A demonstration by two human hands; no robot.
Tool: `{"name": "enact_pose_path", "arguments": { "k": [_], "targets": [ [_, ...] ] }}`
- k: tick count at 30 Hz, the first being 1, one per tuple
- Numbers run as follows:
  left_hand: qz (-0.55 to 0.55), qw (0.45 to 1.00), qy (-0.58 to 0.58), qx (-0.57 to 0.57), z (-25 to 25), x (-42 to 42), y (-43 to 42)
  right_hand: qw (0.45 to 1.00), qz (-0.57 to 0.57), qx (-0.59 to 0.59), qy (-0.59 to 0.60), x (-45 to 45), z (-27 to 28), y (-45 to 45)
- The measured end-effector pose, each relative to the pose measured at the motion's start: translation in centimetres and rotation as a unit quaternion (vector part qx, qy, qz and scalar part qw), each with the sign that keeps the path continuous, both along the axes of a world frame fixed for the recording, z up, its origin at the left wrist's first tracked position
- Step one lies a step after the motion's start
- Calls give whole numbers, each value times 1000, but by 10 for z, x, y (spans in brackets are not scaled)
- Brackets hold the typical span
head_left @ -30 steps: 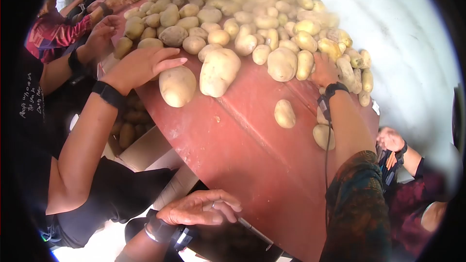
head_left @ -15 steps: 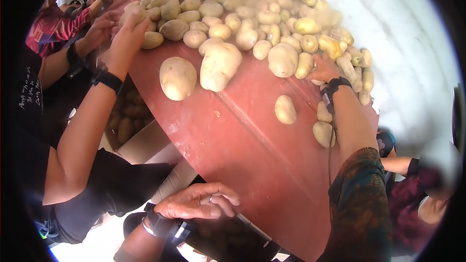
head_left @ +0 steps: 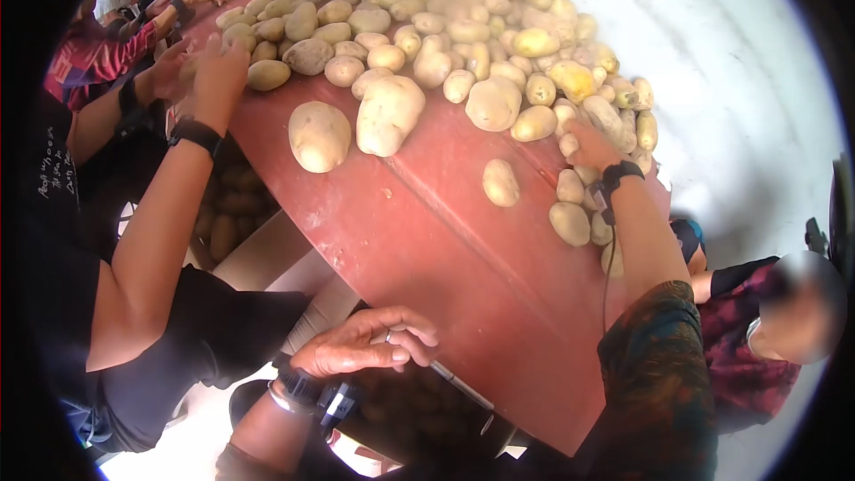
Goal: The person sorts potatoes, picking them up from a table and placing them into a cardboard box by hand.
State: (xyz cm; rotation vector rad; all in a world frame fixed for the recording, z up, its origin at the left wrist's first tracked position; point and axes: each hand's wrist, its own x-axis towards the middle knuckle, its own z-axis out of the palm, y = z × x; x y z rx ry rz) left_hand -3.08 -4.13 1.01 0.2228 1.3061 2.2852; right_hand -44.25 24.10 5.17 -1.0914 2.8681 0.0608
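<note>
While the right hand [head_left: 591, 144] reached into the heap of firm, tan, oval potatoes [head_left: 492, 104] on the smooth red tabletop [head_left: 427, 276], its fingers bent down among them (whether they had closed on one, I couldn't tell). The left hand [head_left: 361, 346], fingers loosely spread and empty, hung by the near edge. Each potato looked stiff, light enough for one hand, best gripped round its middle; bare surface lay between the hands, but strays near the right edge could roll.
</note>
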Motion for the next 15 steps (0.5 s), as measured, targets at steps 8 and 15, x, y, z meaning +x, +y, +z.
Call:
{"name": "enact_pose_path", "arguments": {
  "k": [8, 15],
  "targets": [
    [4, 1000, 21, 0, 0, 2, 7, 990, -124, 16, 63, 40, 29, 6],
    [8, 999, 27, 30, -9, 0, 5, 948, 41, -222, 224, 48, 24, -82]
  ]
}}
